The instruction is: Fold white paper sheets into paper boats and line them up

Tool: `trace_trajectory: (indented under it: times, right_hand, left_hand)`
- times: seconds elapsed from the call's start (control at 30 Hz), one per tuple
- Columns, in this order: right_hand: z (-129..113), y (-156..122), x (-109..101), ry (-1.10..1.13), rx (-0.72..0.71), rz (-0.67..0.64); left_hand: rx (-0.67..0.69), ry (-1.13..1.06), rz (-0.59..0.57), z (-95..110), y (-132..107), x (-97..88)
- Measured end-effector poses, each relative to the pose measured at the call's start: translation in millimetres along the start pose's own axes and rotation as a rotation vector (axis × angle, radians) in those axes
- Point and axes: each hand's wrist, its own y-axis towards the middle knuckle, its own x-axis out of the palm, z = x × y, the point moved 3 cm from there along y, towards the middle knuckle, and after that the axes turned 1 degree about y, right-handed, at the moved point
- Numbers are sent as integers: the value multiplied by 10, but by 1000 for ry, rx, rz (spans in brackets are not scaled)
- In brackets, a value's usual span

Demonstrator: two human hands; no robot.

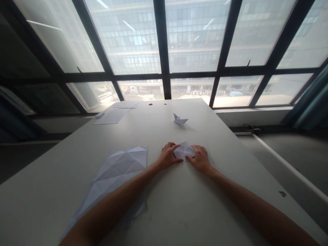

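Note:
A small folded sheet of white paper (184, 149) lies on the white table between my hands, its shape a rough diamond with creases. My left hand (169, 153) grips its left side, thumb near the lower corner and fingers curled at the upper left edge. On the opposite side my right hand (200, 157) holds the right edge, its thumb close to the left thumb near the bottom. Beyond them stands a folded paper boat (180, 119), apart from both hands. To the left, partly under my left forearm, is a larger creased paper sheet (123, 167).
The white table (184, 205) runs forward to a dark-framed window (166, 51). Flat paper sheets (112, 115) lie at its far left. Two dark round holes are near the far edge. A small dark mark (282, 194) sits near the right edge.

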Motion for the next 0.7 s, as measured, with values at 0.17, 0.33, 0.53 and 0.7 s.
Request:
trace_trajectory:
  times: [0.17,0.33,0.53,0.7]
  right_hand:
    - [9,34,-44,135,43,17]
    - [48,101,-36,556,45,-2]
    - [-6,109,-129,726,-58,89]
    - [-74,41,-316,385,-336,148]
  left_hand:
    - [33,-291,55,2,-5,-9]
    - [27,-599,99,-39,47,-5]
    - [-44,-705,226,6,44,-105]
    - [116,-428,353,140,-25,-263]
